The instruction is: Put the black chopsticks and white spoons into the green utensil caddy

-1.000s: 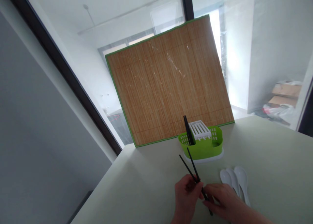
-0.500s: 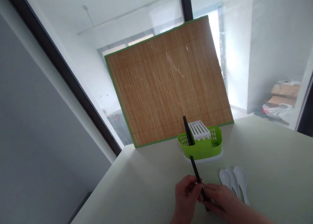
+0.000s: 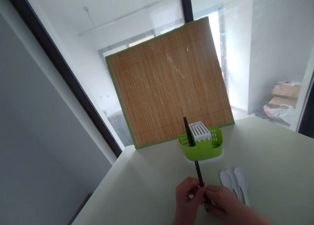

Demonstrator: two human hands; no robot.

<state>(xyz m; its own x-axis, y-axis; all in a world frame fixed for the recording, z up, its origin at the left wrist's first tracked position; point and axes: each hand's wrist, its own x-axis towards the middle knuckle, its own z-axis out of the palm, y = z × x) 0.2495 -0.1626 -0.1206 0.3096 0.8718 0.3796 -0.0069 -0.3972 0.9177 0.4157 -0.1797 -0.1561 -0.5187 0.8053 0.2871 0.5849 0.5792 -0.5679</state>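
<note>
Both of my hands grip a pair of black chopsticks (image 3: 199, 173) in front of the holder. My left hand (image 3: 187, 195) pinches them around the middle, thumb and fingers closed. Lower down, my right hand (image 3: 222, 200) has its fingers closed about their near part. The far tips reach the front base of a green utensil holder (image 3: 201, 153) with a white slatted top (image 3: 200, 130). More black chopsticks (image 3: 188, 131) stand leaning in its left compartment; the right compartment shows no utensils. Three white spoons (image 3: 236, 180) lie side by side just right of my right hand.
A bamboo mat (image 3: 169, 84) with green edging leans upright against the glass behind the holder. The pale table (image 3: 147, 182) has a slanting left edge. Beyond the glass, cardboard boxes (image 3: 286, 95) and plastic bags lie at the right.
The held chopsticks have shifted: their far tips moved slightly right and down, and the pair looks steeper. My hands stay in nearly the same place, still closed on them.
</note>
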